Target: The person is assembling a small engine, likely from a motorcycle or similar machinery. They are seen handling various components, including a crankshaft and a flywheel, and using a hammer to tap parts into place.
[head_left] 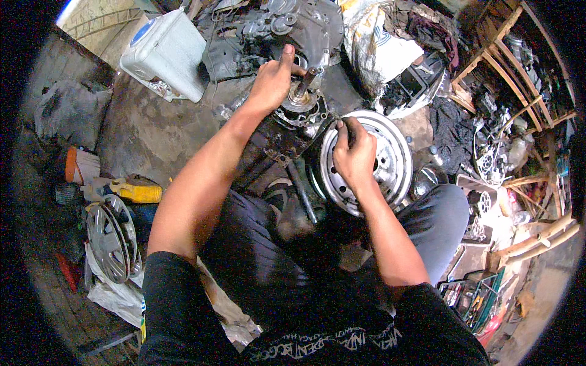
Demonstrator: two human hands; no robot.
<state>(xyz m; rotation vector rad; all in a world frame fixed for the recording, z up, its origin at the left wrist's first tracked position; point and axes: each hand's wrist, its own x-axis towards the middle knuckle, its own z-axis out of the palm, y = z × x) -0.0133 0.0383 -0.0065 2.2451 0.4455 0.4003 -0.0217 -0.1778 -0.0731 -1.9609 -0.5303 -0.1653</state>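
Note:
My left hand (273, 85) is at the engine-like metal assembly (314, 30), thumb stretched up and a finger reaching toward an upright metal shaft (308, 80). Its other fingers are hidden behind the palm. The shaft rises from a round hub inside a greasy ring-shaped metal housing (297, 119). To the right, my right hand (355, 152) is closed in a pinch above a silver wheel rim (394, 143). Something dark and thin is by its fingertips, too small to make out. A metal bar (301, 192) slants down between my legs.
A whitish plastic container (168, 55) stands at the far left. Wheel covers (110, 238) and a yellow object (135, 191) are at left. White sacks (381, 46) lie behind the rim. Metal parts (497, 146) and wooden slats (503, 70) crowd the right.

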